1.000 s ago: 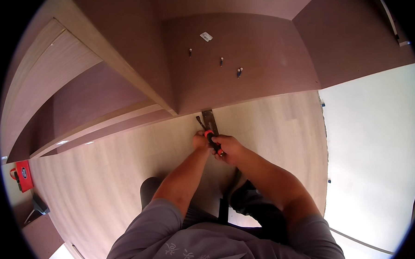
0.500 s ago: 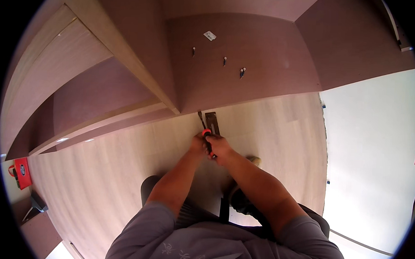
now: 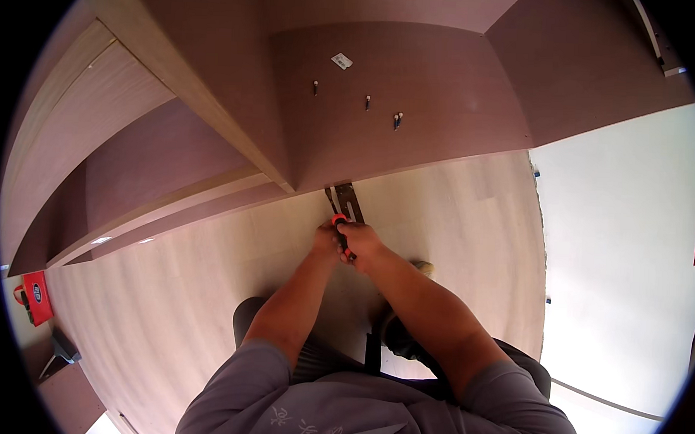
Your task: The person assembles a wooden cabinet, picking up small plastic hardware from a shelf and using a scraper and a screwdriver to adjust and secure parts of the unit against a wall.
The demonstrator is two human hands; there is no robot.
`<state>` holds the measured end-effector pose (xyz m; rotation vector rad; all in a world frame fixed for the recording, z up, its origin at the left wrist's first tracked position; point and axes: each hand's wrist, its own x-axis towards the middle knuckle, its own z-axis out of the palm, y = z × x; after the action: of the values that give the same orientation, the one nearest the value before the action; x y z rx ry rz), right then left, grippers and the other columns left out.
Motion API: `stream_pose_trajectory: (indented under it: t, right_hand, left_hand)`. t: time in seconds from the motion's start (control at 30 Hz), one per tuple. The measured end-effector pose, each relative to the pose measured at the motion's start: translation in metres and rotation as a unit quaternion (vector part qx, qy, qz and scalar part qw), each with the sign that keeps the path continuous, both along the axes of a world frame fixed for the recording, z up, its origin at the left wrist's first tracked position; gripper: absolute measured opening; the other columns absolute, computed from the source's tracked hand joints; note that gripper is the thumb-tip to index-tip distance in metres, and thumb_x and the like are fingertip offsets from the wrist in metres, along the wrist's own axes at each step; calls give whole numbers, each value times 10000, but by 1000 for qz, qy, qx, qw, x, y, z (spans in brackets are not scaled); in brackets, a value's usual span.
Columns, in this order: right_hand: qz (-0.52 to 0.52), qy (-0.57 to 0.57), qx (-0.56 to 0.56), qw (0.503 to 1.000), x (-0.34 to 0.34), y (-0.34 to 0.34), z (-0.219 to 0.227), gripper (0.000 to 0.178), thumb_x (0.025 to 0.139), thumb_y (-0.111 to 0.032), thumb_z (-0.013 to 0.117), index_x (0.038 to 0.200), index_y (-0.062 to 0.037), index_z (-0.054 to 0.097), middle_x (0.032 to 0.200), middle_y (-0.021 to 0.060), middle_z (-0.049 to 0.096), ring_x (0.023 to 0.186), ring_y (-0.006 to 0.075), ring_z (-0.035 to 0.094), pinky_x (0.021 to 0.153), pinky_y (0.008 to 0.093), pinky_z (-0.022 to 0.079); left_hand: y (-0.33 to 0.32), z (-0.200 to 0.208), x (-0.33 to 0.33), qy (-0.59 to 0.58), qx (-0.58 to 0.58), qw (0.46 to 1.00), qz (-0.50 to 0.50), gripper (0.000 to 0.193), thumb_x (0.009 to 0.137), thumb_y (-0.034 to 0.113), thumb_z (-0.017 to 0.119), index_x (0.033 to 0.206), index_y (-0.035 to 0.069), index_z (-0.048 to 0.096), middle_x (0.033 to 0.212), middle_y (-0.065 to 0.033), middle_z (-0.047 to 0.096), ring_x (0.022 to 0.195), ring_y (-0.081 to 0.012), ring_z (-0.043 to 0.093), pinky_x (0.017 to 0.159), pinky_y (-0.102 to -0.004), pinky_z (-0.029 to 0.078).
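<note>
Standing here, the relation that matters: tool shaft vs. plate. The red-and-black tool (image 3: 339,220) lies in the right hand (image 3: 363,239), shaft pointing forward and slightly left, tip close by the front edge of the cabinet panel (image 3: 438,89). Dark slotted plate (image 3: 343,193) sits just right of the shaft, long axis nearly parallel to it, far end at that same edge.

Right hand: fingers wrapped closed round the handle, thumb on top, handle's red butt poking out toward the body. So the tool is inside the right fingers, with shaft and tip ahead of them; plate is also straight ahead. Left hand (image 3: 326,238) is bunched right up against the handle's left side, fingers curled, mostly hidden; can't tell from here if they have hold of anything.

Beyond: four small fasteners (image 3: 368,103) plus a white label (image 3: 341,61) on the panel.
</note>
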<state>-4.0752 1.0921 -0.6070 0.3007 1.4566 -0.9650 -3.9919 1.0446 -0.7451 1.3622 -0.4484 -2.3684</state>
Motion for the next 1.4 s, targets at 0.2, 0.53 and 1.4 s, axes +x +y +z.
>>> stream_pose_trajectory:
  t: [0.2, 0.53, 1.4]
  right_hand:
    - [13, -9, -3, 1000, -3, 0, -2, 137, 1033, -264, 570, 1100, -145, 577, 839, 23, 626, 605, 139, 550, 479, 303, 437]
    - [14, -13, -12, 1000, 5, 7, -5, 246, 1034, -285, 577, 1248, -165, 583, 901, 38, 620, 646, 163, 576, 515, 316, 485]
    - [241, 342, 5, 908, 22, 33, -85, 480, 833, -221, 686, 1257, -24, 578, 1057, 249, 703, 998, 411, 694, 843, 483, 561]
  left_hand:
    - [-3, -8, -8, -15, 48, 998, 34, 233, 994, 115, 491, 1004, 19, 704, 801, -102, 683, 537, -190, 590, 425, -319, 463]
    - [-17, -59, 5, -323, -259, 890, -190, 217, 891, 270, 642, 871, 63, 705, 720, -108, 672, 637, -256, 644, 584, -416, 511]
    - [-24, 93, 75, -153, -392, 878, -229, 165, 920, 121, 733, 995, -4, 654, 808, -76, 691, 719, -135, 662, 662, -295, 536]
